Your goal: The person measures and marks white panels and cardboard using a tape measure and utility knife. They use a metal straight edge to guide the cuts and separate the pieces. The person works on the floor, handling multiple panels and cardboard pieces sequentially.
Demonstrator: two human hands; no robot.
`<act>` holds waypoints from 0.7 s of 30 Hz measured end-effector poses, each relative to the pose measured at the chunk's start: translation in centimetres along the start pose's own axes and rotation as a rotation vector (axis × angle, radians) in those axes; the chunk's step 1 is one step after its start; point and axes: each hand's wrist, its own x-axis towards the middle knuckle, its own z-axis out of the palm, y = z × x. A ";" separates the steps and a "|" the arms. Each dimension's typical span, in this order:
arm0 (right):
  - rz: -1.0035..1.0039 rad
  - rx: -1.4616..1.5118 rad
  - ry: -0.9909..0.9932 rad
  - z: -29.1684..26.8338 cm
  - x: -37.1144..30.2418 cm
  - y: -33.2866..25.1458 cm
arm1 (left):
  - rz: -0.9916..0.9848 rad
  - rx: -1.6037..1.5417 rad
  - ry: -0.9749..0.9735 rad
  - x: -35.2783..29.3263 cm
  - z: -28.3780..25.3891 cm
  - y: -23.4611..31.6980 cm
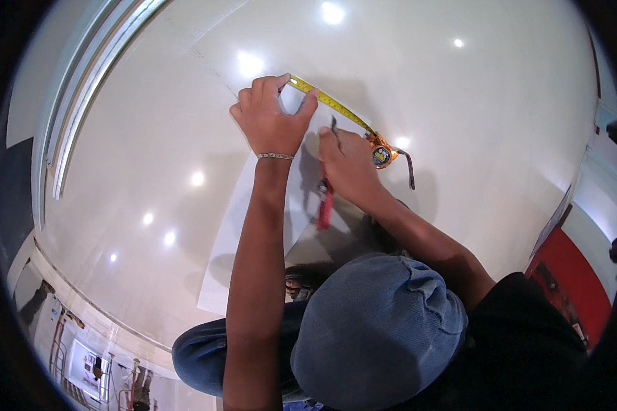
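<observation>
My left hand [271, 123] presses the end of a yellow tape measure blade [336, 105] between forefinger and thumb, at the far end of a white sheet [297, 198]. The blade runs right and nearer, into an orange and black tape measure case [382, 156] with a dark strap. Just left of that case, my right hand [353, 164] is closed round a utility knife with a red handle [325, 211]. The knife's dark tip points away from me, past my thumb. Some right fingers are hidden, so I cannot tell whether they touch the case.
The sheet lies on a glossy pale floor [151, 151] with lamp reflections. My blue-clad knee [377, 329] rises close below my hands. Long pale metal strips [92, 89] lie at the far left. A red panel [576, 264] stands at the right, and frames and clutter [103, 363] at the lower left.
</observation>
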 end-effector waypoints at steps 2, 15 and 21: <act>-0.078 -0.091 -0.029 -2.3 -1.9 0.0 | -0.064 -0.001 -0.061 0.1 -0.2 0.2; -0.231 -0.423 0.214 -6.8 -4.5 8.0 | -0.156 -0.149 -0.083 -0.2 -0.9 0.5; -0.184 -0.363 0.420 -11.3 -1.3 11.9 | -0.261 -0.335 -0.480 1.8 -7.0 -3.9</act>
